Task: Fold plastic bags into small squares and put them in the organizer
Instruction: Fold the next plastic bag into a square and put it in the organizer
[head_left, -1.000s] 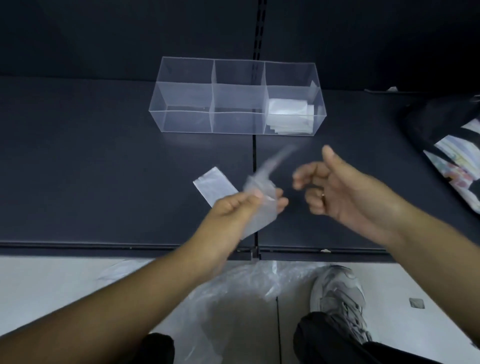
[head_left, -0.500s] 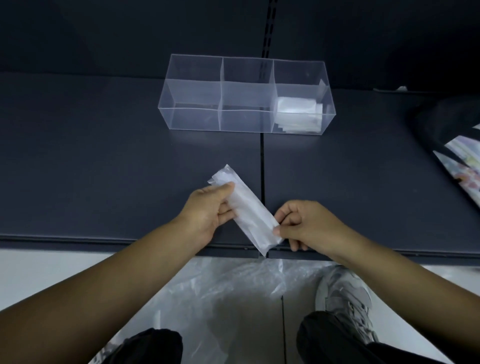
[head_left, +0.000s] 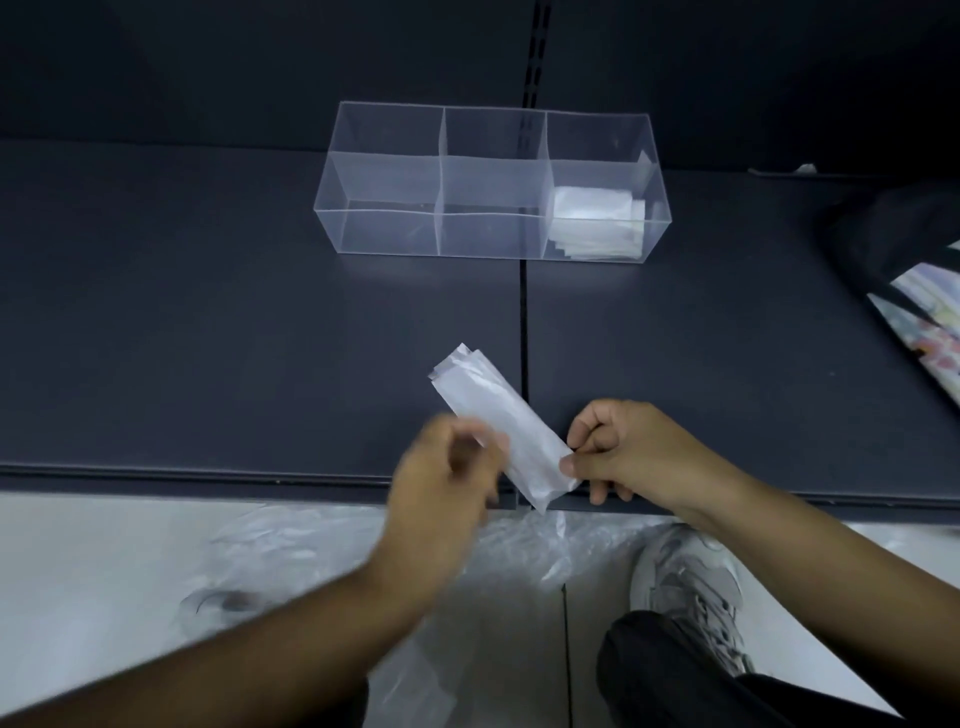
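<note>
Right hand (head_left: 626, 451) pinches near end of folded plastic bag (head_left: 496, 415) between thumb and curled fingers, at the front edge of the dark shelf (head_left: 208, 312). The bag is a long narrow white strip, lying diagonally, far end pointing up-left, close to the shelf seam. Left hand (head_left: 444, 470) is blurred, fingers curled just beside the strip's left edge; cannot tell if it touches or grips anything. Clear three-compartment organizer (head_left: 387, 231) sits further back on the shelf, well apart from the hands. Its right compartment holds a stack of folded bags (head_left: 597, 218). Crumpled clear plastic (head_left: 524, 561) lies on the pale floor below the shelf edge, next to a grey sneaker (head_left: 685, 577). Dark bag with colourful print (head_left: 904, 280) at right edge.
</note>
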